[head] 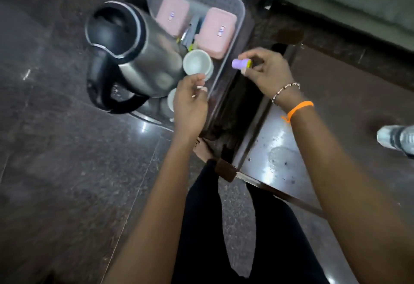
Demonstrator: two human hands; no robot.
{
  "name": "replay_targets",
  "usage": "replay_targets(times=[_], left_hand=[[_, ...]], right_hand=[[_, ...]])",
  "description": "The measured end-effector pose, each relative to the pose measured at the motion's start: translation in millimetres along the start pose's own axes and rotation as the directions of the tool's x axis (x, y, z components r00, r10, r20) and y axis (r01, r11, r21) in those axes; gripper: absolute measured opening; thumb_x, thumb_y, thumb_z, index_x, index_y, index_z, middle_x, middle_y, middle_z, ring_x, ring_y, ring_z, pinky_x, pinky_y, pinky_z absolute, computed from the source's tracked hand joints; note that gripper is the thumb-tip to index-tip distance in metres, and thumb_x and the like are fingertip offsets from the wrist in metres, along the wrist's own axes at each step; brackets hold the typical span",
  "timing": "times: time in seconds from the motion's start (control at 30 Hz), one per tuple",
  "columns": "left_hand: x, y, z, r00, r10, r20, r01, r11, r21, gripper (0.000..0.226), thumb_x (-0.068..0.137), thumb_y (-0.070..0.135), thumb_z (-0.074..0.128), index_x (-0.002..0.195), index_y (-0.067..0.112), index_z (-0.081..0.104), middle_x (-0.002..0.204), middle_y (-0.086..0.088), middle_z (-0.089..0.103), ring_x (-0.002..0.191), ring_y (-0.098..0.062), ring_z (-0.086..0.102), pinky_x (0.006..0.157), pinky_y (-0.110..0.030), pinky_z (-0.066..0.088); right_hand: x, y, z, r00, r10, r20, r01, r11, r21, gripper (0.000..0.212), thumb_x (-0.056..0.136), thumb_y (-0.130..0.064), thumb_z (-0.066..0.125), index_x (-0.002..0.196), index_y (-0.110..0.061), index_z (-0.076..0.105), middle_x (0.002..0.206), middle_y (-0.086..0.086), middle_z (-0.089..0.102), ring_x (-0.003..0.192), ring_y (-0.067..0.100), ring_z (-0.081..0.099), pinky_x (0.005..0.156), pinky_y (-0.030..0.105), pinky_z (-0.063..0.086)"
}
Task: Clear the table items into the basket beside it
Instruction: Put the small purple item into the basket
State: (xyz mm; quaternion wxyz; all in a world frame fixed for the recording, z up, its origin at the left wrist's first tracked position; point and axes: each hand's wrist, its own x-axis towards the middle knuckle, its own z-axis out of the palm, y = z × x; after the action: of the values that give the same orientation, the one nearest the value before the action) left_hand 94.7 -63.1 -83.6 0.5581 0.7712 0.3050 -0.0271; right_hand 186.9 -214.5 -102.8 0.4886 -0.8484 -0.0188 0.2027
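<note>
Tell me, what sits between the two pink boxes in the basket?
In the head view, a blurred bundle of cutlery-like items lies between the pink boxes inside the basket.
</note>
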Motion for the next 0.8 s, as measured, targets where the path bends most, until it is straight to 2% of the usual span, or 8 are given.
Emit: replay_targets(times=[0.07, 0.13, 0.23, 0.33, 0.4, 0.53, 0.7, 0.8], left_hand=[[14.5, 0.1, -10.6, 1.000, -0.003, 0.026, 0.004, 1.000, -0.011, 0.032, 0.085, -0.002, 0.051, 0.115, 0.009, 0.057, 0.109, -0.009, 0.058, 0.093, -0.012, 0.055, 0.083, -0.016, 0.042], [26.5, 2.9, -17.8, 0.997, -0.021, 0.077, 0.023, 0.999, -0.024, 0.038, 0.086, -0.002, 0.049, 0.123, 0.009, 0.053, 0.115, -0.005, 0.056, 0.095, -0.012, 0.054, 0.086, -0.015, 0.043], [40.7, 7.4, -21.4, 0.982, -0.072, 0.173, 0.083, 0.995, -0.057, 0.044, 0.088, 0.000, 0.048, 0.131, 0.011, 0.046, 0.121, -0.003, 0.054, 0.101, -0.014, 0.052, 0.096, -0.031, 0.045], [53.5, 9.3, -20.5, 0.958, -0.089, 0.272, 0.103, 0.994, -0.035, 0.053, 0.088, 0.003, 0.050, 0.138, 0.012, 0.038, 0.136, -0.008, 0.049, 0.117, -0.019, 0.049, 0.107, -0.039, 0.039], [61.4, 11.2, -19.7, 0.939, -0.070, 0.336, 0.074, 0.997, 0.001, 0.059, 0.088, 0.005, 0.052, 0.143, 0.013, 0.031, 0.141, -0.009, 0.042, 0.127, -0.021, 0.044, 0.111, -0.039, 0.034], [74.1, 15.4, -20.0, 0.915, -0.024, 0.402, 0.021, 1.000, 0.012, 0.061, 0.089, 0.005, 0.051, 0.144, 0.012, 0.027, 0.145, -0.009, 0.035, 0.135, -0.021, 0.036, 0.115, -0.039, 0.027], [78.6, 15.6, -17.4, 0.905, -0.045, 0.423, 0.039, 0.999, 0.022, 0.061, 0.090, 0.007, 0.050, 0.145, 0.013, 0.025, 0.150, -0.006, 0.031, 0.138, -0.018, 0.032, 0.117, -0.039, 0.024], [76.2, 17.0, -15.3, 0.926, -0.034, 0.377, 0.047, 0.999, -0.025, 0.053, 0.089, 0.003, 0.048, 0.140, 0.013, 0.035, 0.142, -0.006, 0.042, 0.131, -0.020, 0.040, 0.114, -0.040, 0.031]], right_hand=[[26.5, -21.4, 14.2, 0.998, -0.030, -0.054, 0.031, 1.000, 0.005, 0.026, 0.075, -0.006, 0.061, 0.100, -0.010, 0.064, 0.088, -0.003, 0.061, 0.052, -0.015, 0.049, 0.063, 0.013, 0.040], [53.7, -41.3, 24.8, 0.992, -0.071, -0.109, 0.068, 0.997, -0.030, 0.027, 0.072, -0.006, 0.060, 0.098, -0.014, 0.062, 0.086, -0.010, 0.058, 0.061, -0.015, 0.051, 0.065, 0.009, 0.040], [94.2, -63.4, 33.7, 0.983, -0.123, -0.134, 0.101, 0.982, -0.157, 0.024, 0.073, -0.008, 0.059, 0.095, -0.012, 0.067, 0.083, -0.006, 0.059, 0.062, -0.010, 0.052, 0.061, -0.001, 0.035], [130.7, -72.4, 40.8, 0.992, -0.104, -0.073, 0.078, 0.950, -0.302, 0.024, 0.076, -0.014, 0.063, 0.098, -0.011, 0.071, 0.086, -0.003, 0.063, 0.062, -0.006, 0.051, 0.059, -0.003, 0.031], [147.6, -73.2, 46.5, 0.996, -0.088, -0.022, 0.072, 0.908, -0.414, 0.025, 0.077, -0.013, 0.061, 0.100, -0.015, 0.071, 0.094, 0.001, 0.071, 0.069, 0.000, 0.054, 0.063, 0.003, 0.038], [161.4, -79.2, 50.1, 0.999, -0.052, 0.005, 0.045, 0.816, -0.577, 0.032, 0.084, -0.003, 0.051, 0.105, -0.017, 0.069, 0.101, 0.001, 0.071, 0.097, 0.018, 0.058, 0.089, 0.026, 0.046], [155.1, -73.8, 47.6, 0.998, -0.069, 0.008, 0.056, 0.736, -0.674, 0.033, 0.083, -0.001, 0.050, 0.106, -0.014, 0.069, 0.117, 0.014, 0.065, 0.109, 0.032, 0.058, 0.093, 0.032, 0.046], [140.1, -66.5, 38.1, 0.989, -0.110, -0.096, 0.026, 0.780, -0.625, 0.036, 0.079, -0.001, 0.044, 0.103, -0.013, 0.069, 0.121, 0.010, 0.063, 0.112, 0.029, 0.057, 0.094, 0.032, 0.046]])
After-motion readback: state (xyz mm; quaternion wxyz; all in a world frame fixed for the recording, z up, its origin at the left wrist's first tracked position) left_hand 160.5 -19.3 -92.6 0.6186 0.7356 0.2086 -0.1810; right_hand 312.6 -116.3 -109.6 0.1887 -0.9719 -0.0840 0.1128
